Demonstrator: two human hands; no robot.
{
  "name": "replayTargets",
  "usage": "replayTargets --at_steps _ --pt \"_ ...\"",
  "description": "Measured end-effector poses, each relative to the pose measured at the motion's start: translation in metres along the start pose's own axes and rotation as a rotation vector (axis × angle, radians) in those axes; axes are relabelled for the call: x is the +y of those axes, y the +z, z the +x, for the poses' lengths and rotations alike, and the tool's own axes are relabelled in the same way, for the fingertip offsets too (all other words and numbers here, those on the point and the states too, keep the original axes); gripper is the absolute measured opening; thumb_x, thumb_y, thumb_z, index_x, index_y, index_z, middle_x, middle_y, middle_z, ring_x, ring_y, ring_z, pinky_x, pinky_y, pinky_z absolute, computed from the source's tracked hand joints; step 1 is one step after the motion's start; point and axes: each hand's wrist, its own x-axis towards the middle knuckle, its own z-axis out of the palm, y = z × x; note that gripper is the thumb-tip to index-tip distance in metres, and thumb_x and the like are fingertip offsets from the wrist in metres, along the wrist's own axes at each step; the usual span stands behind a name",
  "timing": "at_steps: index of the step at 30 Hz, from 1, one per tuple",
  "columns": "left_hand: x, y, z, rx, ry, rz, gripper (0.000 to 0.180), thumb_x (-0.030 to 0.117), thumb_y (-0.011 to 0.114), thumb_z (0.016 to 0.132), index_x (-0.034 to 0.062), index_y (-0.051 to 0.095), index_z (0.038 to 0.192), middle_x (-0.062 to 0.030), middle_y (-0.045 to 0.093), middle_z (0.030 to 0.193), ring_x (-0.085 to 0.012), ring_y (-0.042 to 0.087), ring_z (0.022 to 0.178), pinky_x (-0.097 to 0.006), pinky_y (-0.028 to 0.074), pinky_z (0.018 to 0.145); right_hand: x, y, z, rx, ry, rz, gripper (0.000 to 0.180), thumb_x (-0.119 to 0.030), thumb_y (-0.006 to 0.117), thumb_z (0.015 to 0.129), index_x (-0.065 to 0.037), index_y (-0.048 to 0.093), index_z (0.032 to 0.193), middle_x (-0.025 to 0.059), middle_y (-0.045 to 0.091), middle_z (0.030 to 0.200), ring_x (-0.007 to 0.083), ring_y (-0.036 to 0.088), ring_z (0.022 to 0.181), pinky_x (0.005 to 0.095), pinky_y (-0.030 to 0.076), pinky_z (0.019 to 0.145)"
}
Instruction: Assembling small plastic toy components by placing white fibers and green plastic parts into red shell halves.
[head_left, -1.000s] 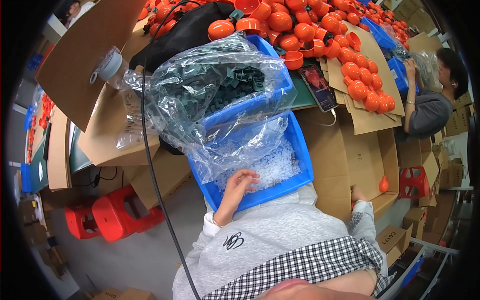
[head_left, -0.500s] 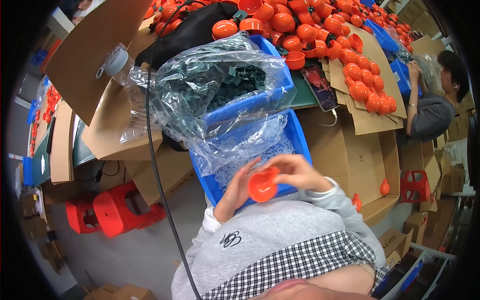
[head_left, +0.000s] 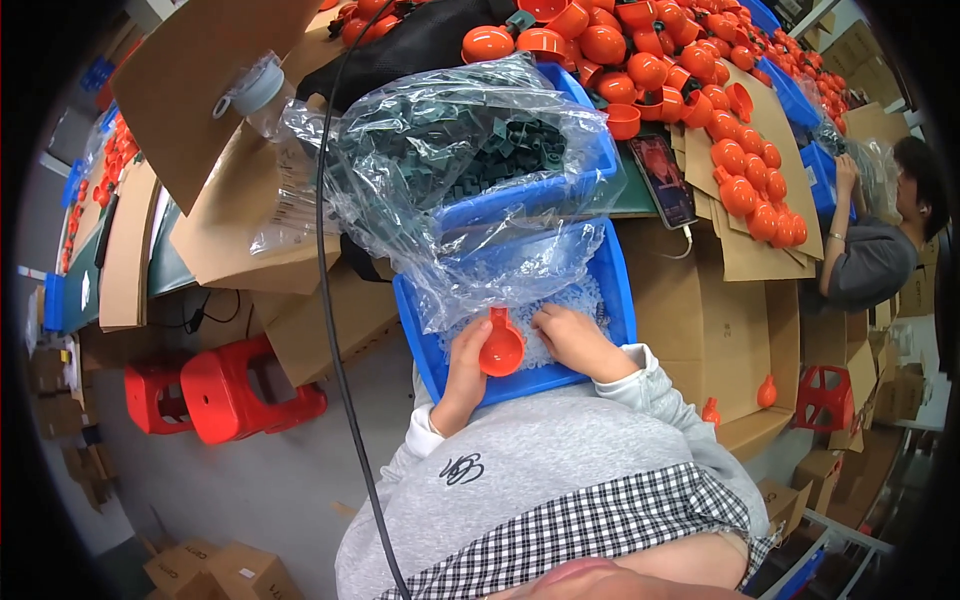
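My left hand (head_left: 464, 368) grips an orange plastic cup (head_left: 502, 352) with a short neck, its hollow side facing up and its neck pointing away from me. Just below both hands is a blue bin (head_left: 618, 290) holding a layer of small whitish, translucent plastic pieces (head_left: 578, 298). The fingers of my right hand (head_left: 578, 342) are bent together down at these pieces, to the right of the cup and apart from it. Whatever those fingertips pinch is too small to make out.
Beyond stands another blue bin (head_left: 603, 150) of dark green plastic parts (head_left: 490, 150) in a clear bag (head_left: 385, 200). Orange cups (head_left: 605, 45) are heaped farther back. A phone (head_left: 662, 180) lies right; a black cable (head_left: 328, 250) crosses the view. A co-worker (head_left: 875, 250) sits far right.
My right hand has let go of the orange cup and moved down to the whitish pieces. The left hand keeps the cup, now neck-away and slightly farther from me.
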Motion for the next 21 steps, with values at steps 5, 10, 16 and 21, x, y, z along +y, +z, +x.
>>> replayTargets --at_steps 5,10,16,21 --pt "-0.007 -0.001 0.001 0.020 -0.022 0.055 0.026 0.019 0.048 0.093 -0.0014 0.059 0.105 -0.0072 0.062 0.100 -0.0115 0.058 0.087 -0.024 0.045 0.079 0.006 -0.004 0.000 0.154 0.059 0.100 0.015 -0.001 0.059 0.077 0.001 0.061 0.091 0.0165 0.060 0.087 0.0358 0.058 0.080 0.0397 0.048 0.068" --pt "-0.005 0.008 0.002 0.106 0.118 0.195 0.023 0.014 0.052 0.091 -0.0014 0.058 0.106 -0.0055 0.062 0.099 -0.0099 0.057 0.087 -0.022 0.044 0.079 0.003 -0.028 0.003 0.166 0.140 0.240 0.012 -0.003 0.059 0.081 0.003 0.062 0.090 0.0151 0.062 0.087 0.0272 0.061 0.075 0.0353 0.048 0.065" --pt "-0.004 0.009 0.001 0.012 0.066 0.268 0.023 0.014 0.053 0.090 -0.0014 0.058 0.107 -0.0057 0.062 0.098 -0.0095 0.056 0.087 -0.022 0.044 0.078 0.012 -0.023 0.002 -0.076 0.411 0.924 0.021 -0.015 0.052 0.092 0.005 0.059 0.091 0.0109 0.064 0.086 0.0143 0.061 0.068 0.0260 0.050 0.061" --pt "-0.003 0.010 -0.002 0.020 0.067 0.284 0.022 0.013 0.052 0.090 -0.0012 0.058 0.106 -0.0058 0.062 0.097 -0.0093 0.057 0.087 -0.022 0.044 0.077 0.002 -0.027 0.004 -0.094 0.537 1.258 0.024 -0.019 0.048 0.095 0.004 0.055 0.096 0.0096 0.062 0.079 0.0111 0.058 0.066 0.0216 0.049 0.060"
